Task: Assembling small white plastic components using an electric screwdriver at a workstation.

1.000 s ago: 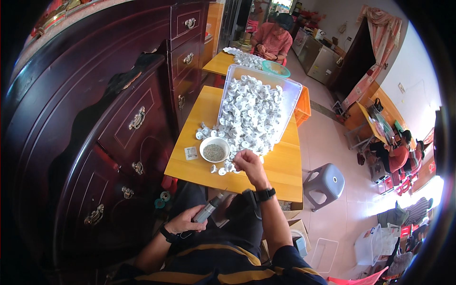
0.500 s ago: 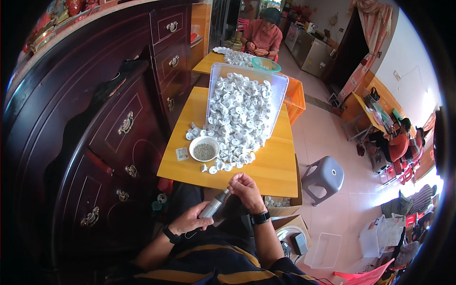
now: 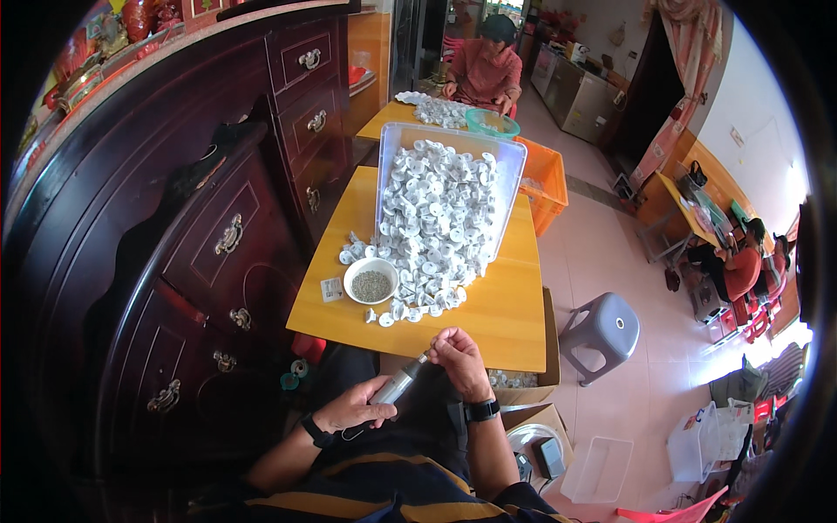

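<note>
My left hand (image 3: 356, 407) is wrapped round a silver electric screwdriver (image 3: 397, 384) with a tapered tip pointing up and to the right. Close by that tip, my right hand (image 3: 459, 361) has its thumb and fingers pinched together; what they hold is too small to make out. On the table in front, a white bowl (image 3: 350, 284) contains many tiny grey metal pieces (image 3: 371, 286). Beyond it a clear plastic bin (image 3: 514, 174) lies tipped toward me, and white round plastic parts (image 3: 440, 196) spill from it onto the wood.
A small printed card (image 3: 331, 289) lies left of the bowl. The yellow table (image 3: 488, 322) ends just beyond my hands. Dark cabinets (image 3: 200, 261) stand along the left. A grey stool (image 3: 602, 336) and open cardboard boxes (image 3: 558, 418) are at the right. Another person (image 3: 488, 70) sits at the far table.
The view has shifted slightly. My two hands stay together at the screwdriver's tip. The person at the far table has moved their hands apart, one toward the green basin.
</note>
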The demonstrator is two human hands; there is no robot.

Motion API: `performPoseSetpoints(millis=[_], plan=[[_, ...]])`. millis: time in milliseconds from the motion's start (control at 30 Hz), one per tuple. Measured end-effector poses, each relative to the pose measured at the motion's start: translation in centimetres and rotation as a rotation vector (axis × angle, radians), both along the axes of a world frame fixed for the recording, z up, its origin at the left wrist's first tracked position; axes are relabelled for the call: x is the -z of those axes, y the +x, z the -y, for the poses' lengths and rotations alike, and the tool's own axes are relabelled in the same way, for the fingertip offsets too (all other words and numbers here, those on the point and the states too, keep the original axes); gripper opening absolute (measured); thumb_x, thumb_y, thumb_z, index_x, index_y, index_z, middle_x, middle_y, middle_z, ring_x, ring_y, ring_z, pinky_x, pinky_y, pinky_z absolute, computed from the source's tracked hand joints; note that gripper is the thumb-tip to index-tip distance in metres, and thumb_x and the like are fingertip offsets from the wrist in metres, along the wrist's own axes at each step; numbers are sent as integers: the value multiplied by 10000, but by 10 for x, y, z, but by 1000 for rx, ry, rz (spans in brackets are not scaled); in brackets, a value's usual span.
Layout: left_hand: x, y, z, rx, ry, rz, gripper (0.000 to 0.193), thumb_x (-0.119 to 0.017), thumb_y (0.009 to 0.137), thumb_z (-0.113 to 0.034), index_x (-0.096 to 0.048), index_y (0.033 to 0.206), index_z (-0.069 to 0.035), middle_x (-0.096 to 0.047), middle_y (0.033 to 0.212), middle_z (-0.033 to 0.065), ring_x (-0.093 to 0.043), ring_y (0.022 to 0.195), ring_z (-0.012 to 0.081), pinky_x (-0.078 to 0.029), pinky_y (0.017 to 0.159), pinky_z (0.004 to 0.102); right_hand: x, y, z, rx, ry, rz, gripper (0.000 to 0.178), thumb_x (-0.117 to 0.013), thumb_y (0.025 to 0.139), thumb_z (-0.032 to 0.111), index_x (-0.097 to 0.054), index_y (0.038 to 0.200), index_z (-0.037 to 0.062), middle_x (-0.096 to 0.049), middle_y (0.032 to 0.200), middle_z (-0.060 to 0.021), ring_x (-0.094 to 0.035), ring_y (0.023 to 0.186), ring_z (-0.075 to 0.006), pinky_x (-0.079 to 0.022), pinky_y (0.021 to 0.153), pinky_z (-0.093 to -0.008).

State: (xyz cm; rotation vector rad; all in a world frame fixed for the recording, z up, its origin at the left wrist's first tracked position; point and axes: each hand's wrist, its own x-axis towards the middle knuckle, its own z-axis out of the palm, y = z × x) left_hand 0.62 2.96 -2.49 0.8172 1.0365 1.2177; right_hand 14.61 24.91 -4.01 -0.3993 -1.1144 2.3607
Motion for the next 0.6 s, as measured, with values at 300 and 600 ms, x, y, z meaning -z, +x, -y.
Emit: performPoseSetpoints(millis=[300, 600], plan=[[-18, 4, -26, 51, -74, 37, 524, -707, 947, -243, -465, 1352, -15, -572, 883, 10, -544, 658, 58, -474, 611, 203, -1, 14, -9, 109, 30, 36, 39, -613, 980, 51, -590, 1009, 64, -637, 885, -15, -598, 767, -102, -501, 713, -242], [-10, 0, -24, 120, -42, 42, 536, -697, 957, -275, -450, 1361, -24, -562, 851, 12, -540, 653, 67, -476, 623, 211, -5, 18, -3, 188, 41, 9, 49, -610, 981, 45, -579, 1001, 76, -623, 919, -44, -605, 756, -125, -508, 695, -244]])
